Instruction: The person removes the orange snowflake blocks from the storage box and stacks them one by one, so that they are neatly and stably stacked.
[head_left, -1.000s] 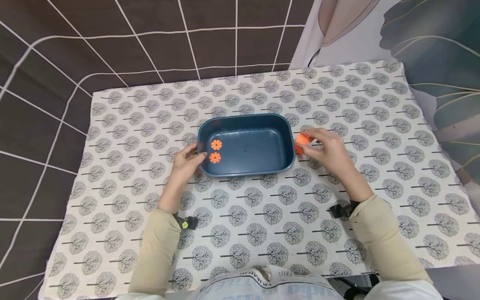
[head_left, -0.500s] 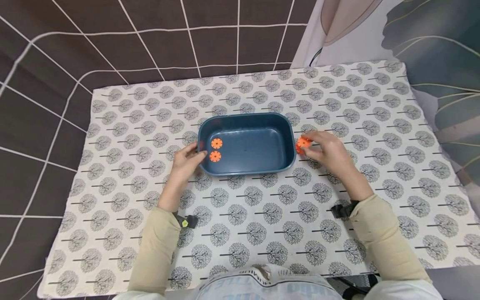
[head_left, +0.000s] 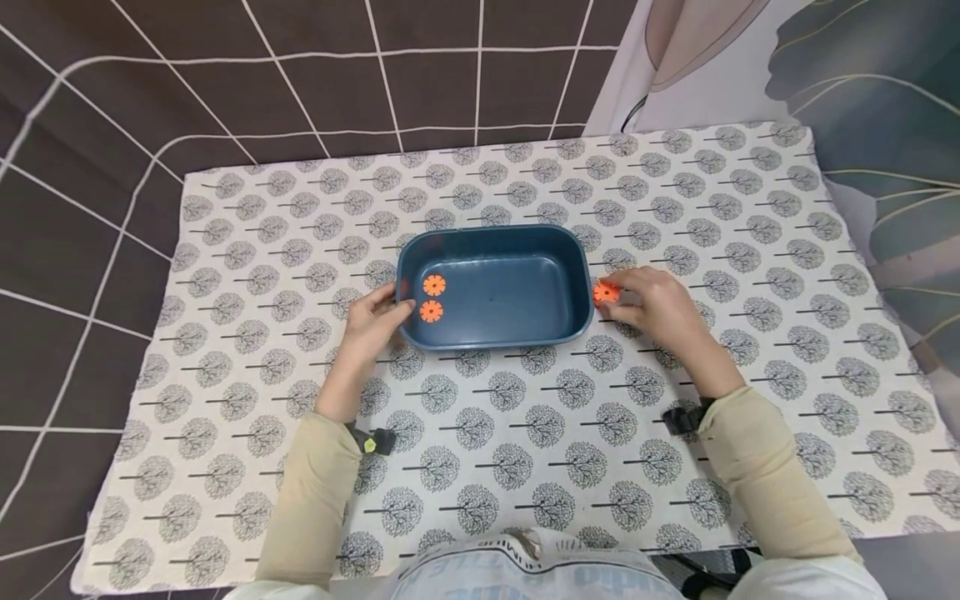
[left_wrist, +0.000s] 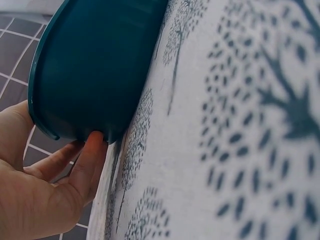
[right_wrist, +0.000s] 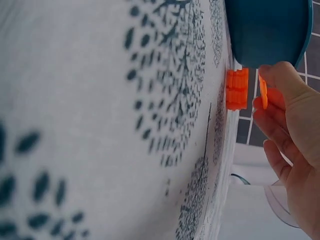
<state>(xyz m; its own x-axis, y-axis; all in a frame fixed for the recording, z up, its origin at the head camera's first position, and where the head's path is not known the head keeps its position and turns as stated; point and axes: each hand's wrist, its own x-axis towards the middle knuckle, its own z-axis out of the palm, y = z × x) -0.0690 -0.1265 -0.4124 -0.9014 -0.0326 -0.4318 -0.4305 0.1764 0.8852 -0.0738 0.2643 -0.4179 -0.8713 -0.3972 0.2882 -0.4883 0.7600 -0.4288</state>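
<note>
A dark blue plastic basin (head_left: 502,304) sits on the table, with two notched orange discs (head_left: 434,285) lying flat inside at its left end. The left hand (head_left: 367,329) grips the basin's left wall, thumb over the rim and fingers against the outside. Just beyond the right end, the right hand (head_left: 654,308) pinches one orange notched disc (right_wrist: 263,91) between thumb and fingers. In the right wrist view, a short stack of orange discs (right_wrist: 236,89) stands on the cloth beside the basin, with a small gap between it and the pinched disc.
The table wears a white cloth (head_left: 495,467) printed with grey trees. Dark fabric with white grid lines (head_left: 420,92) hangs behind and to the left. A patterned curtain (head_left: 877,100) hangs at the right.
The right hand and its orange disc have shifted slightly toward the person, near the stack. The left hand keeps its place on the basin, and the two discs inside stay put.
</note>
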